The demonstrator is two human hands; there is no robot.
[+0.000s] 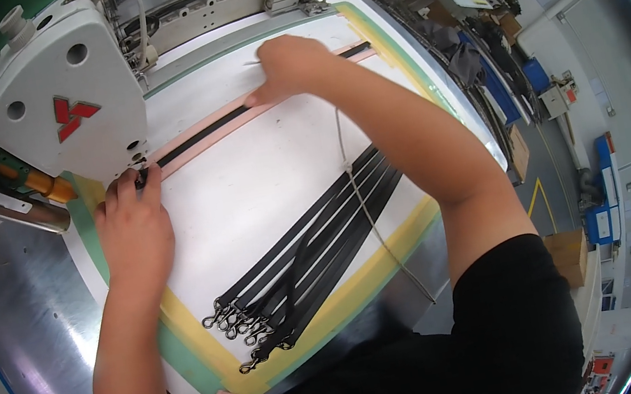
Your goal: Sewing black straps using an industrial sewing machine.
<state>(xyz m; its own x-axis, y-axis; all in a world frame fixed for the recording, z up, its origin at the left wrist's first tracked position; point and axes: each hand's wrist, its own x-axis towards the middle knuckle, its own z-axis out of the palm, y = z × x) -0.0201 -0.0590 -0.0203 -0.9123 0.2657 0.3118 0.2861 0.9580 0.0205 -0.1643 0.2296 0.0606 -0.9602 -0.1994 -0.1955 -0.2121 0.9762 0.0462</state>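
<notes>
Left hand (pixel 133 221) and right hand (pixel 292 67) touch flat black strap (pixel 197 137); grip cannot be determined. Metal-clasped straps (pixel 322 283): far ends obscured.

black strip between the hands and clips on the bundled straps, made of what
Black strip: probably synthetic webbing, matte, judging by its flat, dull, dark band; weave too fine to see.
Clips: likely metal, polished and silvery, from their bright glints; any plating is unclear.
</notes>
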